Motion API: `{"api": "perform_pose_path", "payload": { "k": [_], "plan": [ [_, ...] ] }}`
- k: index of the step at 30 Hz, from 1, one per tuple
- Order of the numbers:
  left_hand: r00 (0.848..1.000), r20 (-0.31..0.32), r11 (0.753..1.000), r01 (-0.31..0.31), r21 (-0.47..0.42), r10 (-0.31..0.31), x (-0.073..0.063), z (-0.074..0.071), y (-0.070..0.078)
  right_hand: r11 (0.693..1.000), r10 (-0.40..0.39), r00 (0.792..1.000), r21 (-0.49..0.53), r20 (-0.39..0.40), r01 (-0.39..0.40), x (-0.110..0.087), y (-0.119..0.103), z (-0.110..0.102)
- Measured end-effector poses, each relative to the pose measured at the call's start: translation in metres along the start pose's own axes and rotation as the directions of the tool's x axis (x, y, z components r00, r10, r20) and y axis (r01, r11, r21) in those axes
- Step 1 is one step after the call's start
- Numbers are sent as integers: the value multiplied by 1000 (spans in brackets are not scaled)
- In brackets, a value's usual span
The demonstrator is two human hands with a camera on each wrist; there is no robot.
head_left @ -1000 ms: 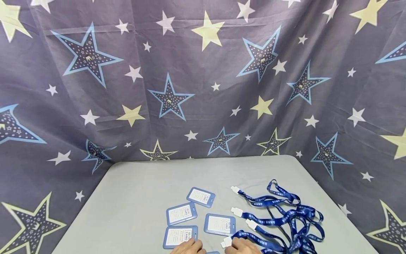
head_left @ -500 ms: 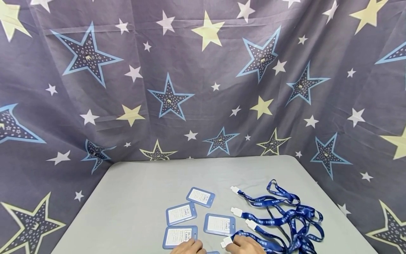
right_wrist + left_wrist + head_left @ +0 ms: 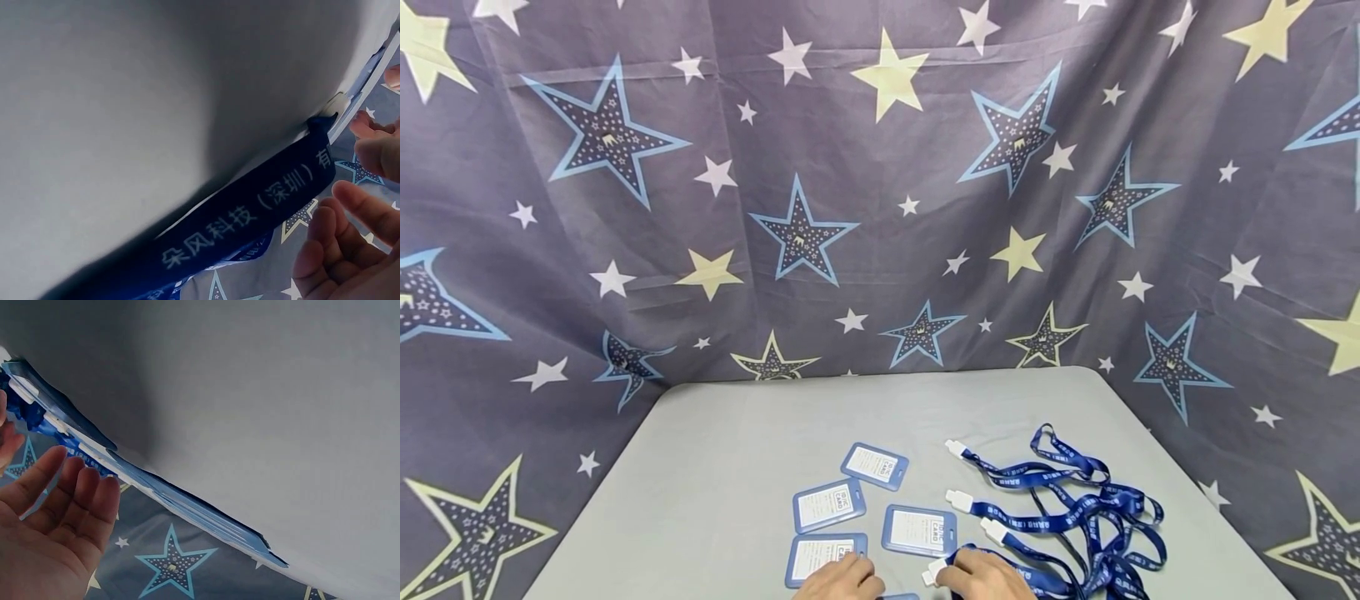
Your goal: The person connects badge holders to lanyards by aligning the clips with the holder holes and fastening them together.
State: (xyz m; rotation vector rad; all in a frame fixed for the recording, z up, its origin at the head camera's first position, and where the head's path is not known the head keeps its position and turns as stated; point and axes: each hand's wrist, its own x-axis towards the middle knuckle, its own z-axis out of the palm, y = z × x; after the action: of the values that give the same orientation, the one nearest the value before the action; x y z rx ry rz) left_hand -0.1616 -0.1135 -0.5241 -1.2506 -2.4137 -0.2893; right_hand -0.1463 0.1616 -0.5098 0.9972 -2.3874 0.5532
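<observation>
My left hand (image 3: 841,578) is at the table's front, beside the lower-left blue card holder (image 3: 824,557). In the left wrist view its fingers are loosely bent, with nothing seen in them. Another card holder (image 3: 901,597) shows only a sliver between the hands. My right hand (image 3: 985,577) is over the nearest blue lanyard (image 3: 240,215), by its white plastic clip (image 3: 934,572). The right wrist view shows relaxed, slightly bent fingers apart from the strap. Three more card holders, one upper (image 3: 876,465), one left (image 3: 829,505) and one middle (image 3: 919,530), lie flat with white inserts.
More blue lanyards (image 3: 1037,523) lie tangled on the right of the grey table (image 3: 722,467), their white clips (image 3: 958,500) pointing left. A star-patterned cloth (image 3: 850,150) hangs behind and along the sides.
The left hand has shifted slightly left, the right hand slightly right, so they are a little farther apart. The card holders and other lanyards lie as before.
</observation>
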Motion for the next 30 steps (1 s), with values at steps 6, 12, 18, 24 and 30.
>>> {"api": "perform_pose_path", "payload": {
  "k": [6,12,18,24,30],
  "plan": [
    [1000,-12,1000,0,5,0,-1,-3,-5,999,-16,999,-44,-32,14,1,3,0],
    [1000,0,1000,1,-4,-1,-2,-7,-9,998,2,1000,-71,-21,-3,4,4,-2],
    [1000,16,1000,8,-23,-8,-4,-10,-10,998,-13,1000,-66,-11,12,8,6,-7],
    [998,37,999,50,-17,-49,-7,-15,-15,998,22,999,-59,38,-19,10,8,-12],
    [997,33,997,72,24,-72,-9,-23,-18,997,41,998,-64,46,-38,10,8,-13]
  ]
}}
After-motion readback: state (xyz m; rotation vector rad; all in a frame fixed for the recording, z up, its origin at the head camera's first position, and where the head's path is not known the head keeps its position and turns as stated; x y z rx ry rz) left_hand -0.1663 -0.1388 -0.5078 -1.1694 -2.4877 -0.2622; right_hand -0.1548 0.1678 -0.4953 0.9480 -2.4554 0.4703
